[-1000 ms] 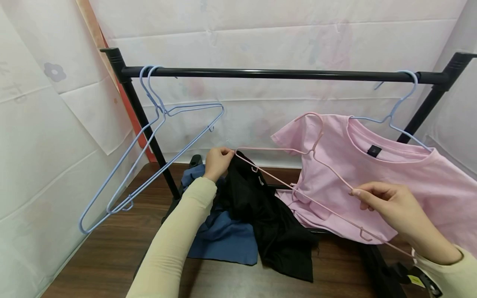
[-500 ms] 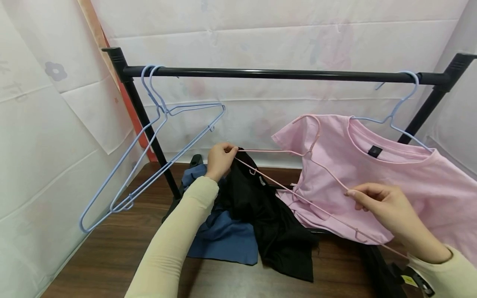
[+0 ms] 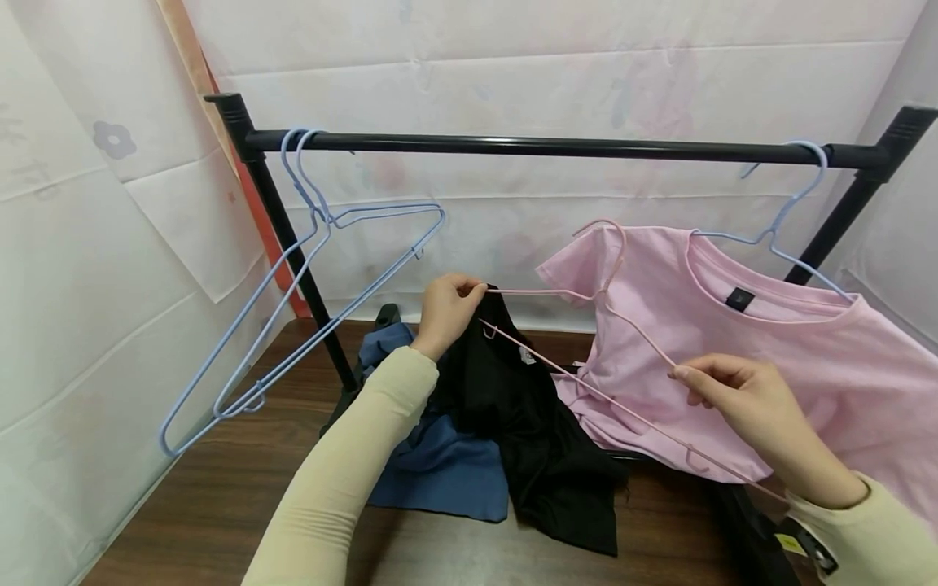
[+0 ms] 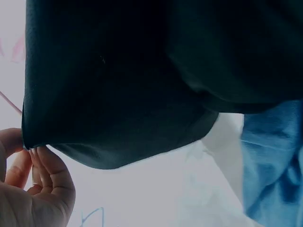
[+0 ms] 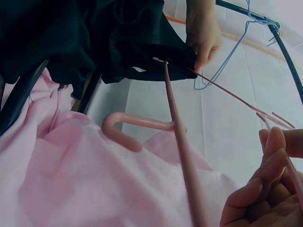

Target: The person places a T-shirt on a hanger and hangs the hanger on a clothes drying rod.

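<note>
My left hand [image 3: 449, 313] pinches the upper edge of a black garment [image 3: 528, 439], whose lower part lies spread over the rack's base. A thin pink wire hanger [image 3: 542, 291] stands tilted in front, its left end inside the garment's opening, so that tip is hidden. With thumb and fingers, my right hand [image 3: 740, 399] pinches the hanger's right arm. In the left wrist view the garment's edge [image 4: 118, 104] hangs from my fingertips. The right wrist view shows the hanger's bottom bar [image 5: 182, 151] running into the black cloth. A small white label shows on the garment.
A black rail [image 3: 513, 145] crosses above my hands. Two bare blue hangers [image 3: 322, 199] hang at its left. At the right, a pink T-shirt [image 3: 645, 285] hangs on another blue hanger [image 3: 787, 207]. A blue garment [image 3: 447, 480] lies beneath the black one.
My left hand has moved right and slightly up, drawing the black garment's edge further over the hanger's left end. My right hand and the pink hanger have shifted a little left.
</note>
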`<state>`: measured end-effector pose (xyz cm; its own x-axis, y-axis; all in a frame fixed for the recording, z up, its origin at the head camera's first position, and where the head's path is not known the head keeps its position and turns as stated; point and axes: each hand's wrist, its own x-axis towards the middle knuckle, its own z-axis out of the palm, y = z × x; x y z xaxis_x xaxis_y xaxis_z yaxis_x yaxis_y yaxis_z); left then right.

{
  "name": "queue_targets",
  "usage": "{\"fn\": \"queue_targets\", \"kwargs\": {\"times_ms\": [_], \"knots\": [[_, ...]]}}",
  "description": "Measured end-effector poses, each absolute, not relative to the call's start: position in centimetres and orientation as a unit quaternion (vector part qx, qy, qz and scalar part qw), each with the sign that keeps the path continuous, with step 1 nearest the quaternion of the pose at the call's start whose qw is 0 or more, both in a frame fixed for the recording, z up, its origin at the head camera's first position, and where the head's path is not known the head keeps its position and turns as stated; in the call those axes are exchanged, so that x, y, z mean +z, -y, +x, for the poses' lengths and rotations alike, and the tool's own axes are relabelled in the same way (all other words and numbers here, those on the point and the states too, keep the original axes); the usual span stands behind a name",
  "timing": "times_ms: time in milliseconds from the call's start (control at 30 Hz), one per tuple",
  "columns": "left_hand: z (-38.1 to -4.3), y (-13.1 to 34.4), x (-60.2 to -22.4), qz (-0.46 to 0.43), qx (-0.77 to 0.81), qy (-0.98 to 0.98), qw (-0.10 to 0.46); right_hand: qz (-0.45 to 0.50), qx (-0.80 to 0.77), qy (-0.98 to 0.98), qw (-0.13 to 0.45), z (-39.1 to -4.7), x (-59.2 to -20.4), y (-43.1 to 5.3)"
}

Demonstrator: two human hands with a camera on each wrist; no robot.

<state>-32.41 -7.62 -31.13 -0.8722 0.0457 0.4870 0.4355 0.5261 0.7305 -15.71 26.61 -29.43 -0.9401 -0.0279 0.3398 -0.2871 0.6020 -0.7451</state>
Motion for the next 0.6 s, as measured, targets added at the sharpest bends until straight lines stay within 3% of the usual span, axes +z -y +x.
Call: {"fn": "queue_targets", "kwargs": {"times_ms": [600], "knots": [[-30.5, 5.6, -29.0, -0.216, -0.489, 0.805, 0.257, 0.099, 0.439, 0.877, 0.17, -16.6, -28.8, -24.7]]}}
